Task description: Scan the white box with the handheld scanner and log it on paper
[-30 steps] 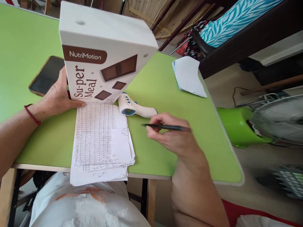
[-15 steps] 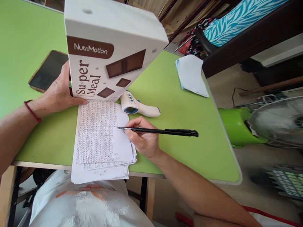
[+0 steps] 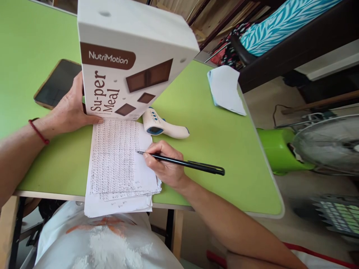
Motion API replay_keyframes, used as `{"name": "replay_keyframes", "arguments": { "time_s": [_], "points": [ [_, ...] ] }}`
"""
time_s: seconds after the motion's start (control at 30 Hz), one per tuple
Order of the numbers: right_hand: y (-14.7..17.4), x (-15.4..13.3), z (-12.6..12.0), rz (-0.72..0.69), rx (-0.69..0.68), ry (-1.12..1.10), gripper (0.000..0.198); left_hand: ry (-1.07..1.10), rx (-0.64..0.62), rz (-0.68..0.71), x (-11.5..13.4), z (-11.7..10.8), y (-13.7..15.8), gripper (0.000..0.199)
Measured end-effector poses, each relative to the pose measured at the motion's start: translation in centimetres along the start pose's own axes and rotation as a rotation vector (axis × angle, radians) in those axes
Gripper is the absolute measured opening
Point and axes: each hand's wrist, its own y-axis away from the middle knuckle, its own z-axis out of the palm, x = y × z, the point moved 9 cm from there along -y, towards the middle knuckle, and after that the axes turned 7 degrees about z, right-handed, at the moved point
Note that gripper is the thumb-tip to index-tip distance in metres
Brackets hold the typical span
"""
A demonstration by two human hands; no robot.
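Note:
My left hand (image 3: 71,102) grips the lower left edge of an upright white NutriMotion box (image 3: 112,86), its thumb along the bottom front and its other fingers hidden behind. In my right hand (image 3: 165,164) is a black pen (image 3: 193,165), its tip at the written part of a sheet. Rows of small handwriting cover most of that top sheet of paper (image 3: 120,157), which lies on a few more sheets overhanging the table's near edge. Close beside the box's base lies a white and blue infrared thermometer (image 3: 165,127).
A phone in a brown case (image 3: 57,84) lies on the green table (image 3: 224,149), left of the box. Folded white paper (image 3: 226,89) rests near the right edge. Beyond that edge stand a green bin (image 3: 275,149) and a fan (image 3: 333,144).
The pen tip has shifted slightly left on the sheet, and the pen's rear end has swung toward me. My left hand and the box stay in place.

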Motion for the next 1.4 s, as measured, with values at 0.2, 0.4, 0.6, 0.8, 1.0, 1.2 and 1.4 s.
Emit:
{"name": "replay_keyframes", "arguments": {
  "time_s": [0.2,0.4,0.6,0.8,1.0,1.2,1.4],
  "points": [
    [-0.14,-0.13,0.23,0.016,-0.024,0.016,0.014,0.012,0.003,-0.001,-0.16,-0.04,-0.09,0.112],
    [-0.18,0.08,0.24,0.04,-0.034,0.007,0.013,0.024,0.009,0.006,0.15,-0.1,-0.13,0.107],
    [-0.15,0.07,0.28,0.035,-0.042,-0.031,0.015,0.0,-0.017,-0.034,0.1,0.01,-0.1,0.109],
    [-0.13,0.45,-0.07,0.065,0.009,0.013,0.014,0.002,0.001,-0.005,-0.09,-0.05,-0.12,0.108],
    [-0.16,0.03,0.04,0.023,-0.01,0.019,0.015,0.023,0.0,-0.014,-0.06,0.0,-0.06,0.1],
    [-0.25,0.19,0.2,0.047,-0.04,0.011,0.015,0.024,0.001,-0.008,-0.23,-0.06,-0.05,0.097],
    [-0.28,0.18,-0.1,0.043,-0.011,0.008,0.014,0.0,-0.034,-0.015,-0.09,0.06,-0.07,0.094]
  ]
}}
